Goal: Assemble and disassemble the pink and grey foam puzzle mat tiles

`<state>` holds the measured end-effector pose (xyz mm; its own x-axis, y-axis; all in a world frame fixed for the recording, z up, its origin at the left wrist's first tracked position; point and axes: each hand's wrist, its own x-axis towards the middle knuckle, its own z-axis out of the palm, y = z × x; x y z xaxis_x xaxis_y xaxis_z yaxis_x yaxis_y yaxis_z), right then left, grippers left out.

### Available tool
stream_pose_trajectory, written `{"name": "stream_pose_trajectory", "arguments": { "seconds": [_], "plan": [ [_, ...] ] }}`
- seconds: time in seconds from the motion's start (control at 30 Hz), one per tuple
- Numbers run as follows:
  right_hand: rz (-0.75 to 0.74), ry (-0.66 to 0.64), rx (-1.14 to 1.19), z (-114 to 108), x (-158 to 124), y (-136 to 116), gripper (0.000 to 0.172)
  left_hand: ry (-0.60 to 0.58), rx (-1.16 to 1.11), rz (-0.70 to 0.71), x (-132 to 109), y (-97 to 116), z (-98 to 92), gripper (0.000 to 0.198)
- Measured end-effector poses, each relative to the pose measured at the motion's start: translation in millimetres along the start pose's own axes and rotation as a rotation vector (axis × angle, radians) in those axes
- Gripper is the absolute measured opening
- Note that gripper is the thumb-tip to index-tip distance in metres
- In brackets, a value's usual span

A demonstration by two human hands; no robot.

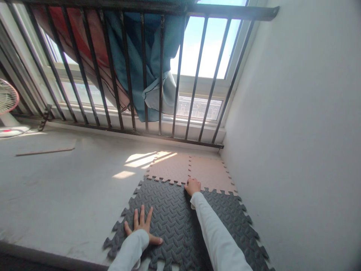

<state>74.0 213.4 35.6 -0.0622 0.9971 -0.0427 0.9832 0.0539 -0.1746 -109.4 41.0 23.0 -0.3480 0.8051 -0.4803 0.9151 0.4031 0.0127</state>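
My left hand [143, 226] lies flat with fingers spread on a dark grey foam mat tile [166, 210] with a raised tread pattern and jigsaw edges. At that tile's far right corner, the fingers of my right hand [193, 186] are curled closed on its edge. A second dark grey foam tile [225, 210] lies to the right, its seam with the first partly hidden by my right forearm. Beyond them are two pale pink foam tiles, a left one [169, 169] and a right one [211, 173]. My right fingertips are hidden from view.
A white wall [296, 131] rises along the right of the mat. Black railings [124, 75] stand before a window, with red and blue fabric [126, 56] behind them. A thin strip [45, 152] and a fan [8, 101] are on the pale floor [62, 195] at left.
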Motion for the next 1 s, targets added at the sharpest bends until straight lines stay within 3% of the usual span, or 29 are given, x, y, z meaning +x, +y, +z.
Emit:
{"name": "stream_pose_trajectory", "arguments": {
  "seconds": [0.3,0.43,0.6,0.8,1.0],
  "plan": [
    [-0.063,-0.016,-0.057,1,-5,-1,0.026,-0.004,0.004,0.0,3,-2,2.9,0.11],
    [-0.146,-0.011,-0.104,5,-14,-3,0.035,-0.006,0.012,-0.005,4,-1,4.0,0.109],
    [-0.142,-0.048,-0.102,9,-20,-4,0.047,0.001,0.008,-0.008,2,0,2.3,0.11],
    [-0.305,-0.088,-0.027,16,-19,-16,0.047,-0.006,-0.015,0.003,0,0,0.8,0.111],
    [-0.283,-0.123,-0.068,16,-18,-26,0.05,0.013,-0.026,0.015,5,-2,5.9,0.114]
  ]
}}
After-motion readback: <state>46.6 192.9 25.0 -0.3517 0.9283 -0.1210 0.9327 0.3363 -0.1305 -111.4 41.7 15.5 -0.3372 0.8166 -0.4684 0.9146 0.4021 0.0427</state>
